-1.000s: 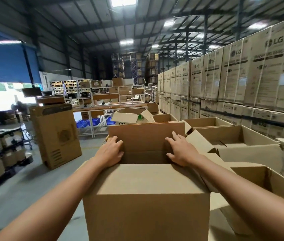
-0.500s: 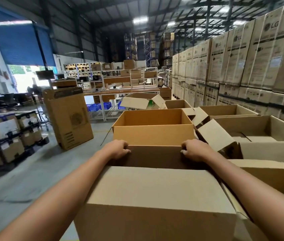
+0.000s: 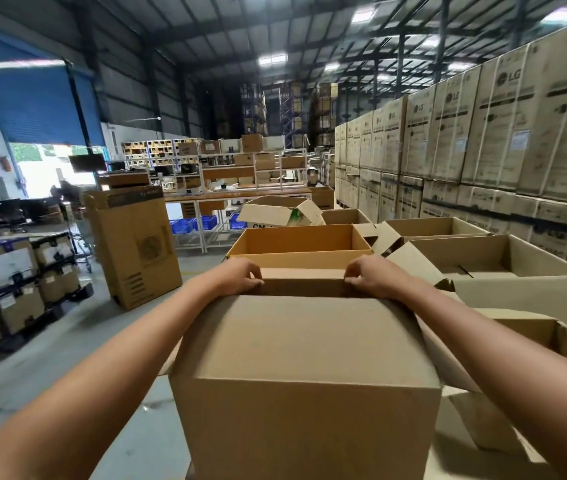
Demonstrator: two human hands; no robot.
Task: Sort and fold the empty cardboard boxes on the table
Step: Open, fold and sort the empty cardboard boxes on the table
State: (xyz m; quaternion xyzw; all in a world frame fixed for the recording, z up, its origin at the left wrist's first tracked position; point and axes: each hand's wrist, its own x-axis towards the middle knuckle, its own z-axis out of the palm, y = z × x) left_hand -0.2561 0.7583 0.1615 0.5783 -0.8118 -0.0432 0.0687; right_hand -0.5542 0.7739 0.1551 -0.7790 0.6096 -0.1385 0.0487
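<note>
A plain brown cardboard box stands right in front of me, its near flap folded flat over the top. My left hand and my right hand each curl their fingers over the far flap's edge, one at each end. Behind it stands an open box with an orange-brown inside. Several more open boxes sit to the right: a large one, one further back and one at the near right. The table under the boxes is mostly hidden.
A tipped open box lies further back. A wall of stacked LG cartons runs along the right. On the floor to the left stand a tall printed carton and strapped boxes on a pallet. Shelving and work tables fill the background.
The far flap has been pulled down from upright towards me. Both hands went from flat against it to curled over its edge. The view tilted up and to the right.
</note>
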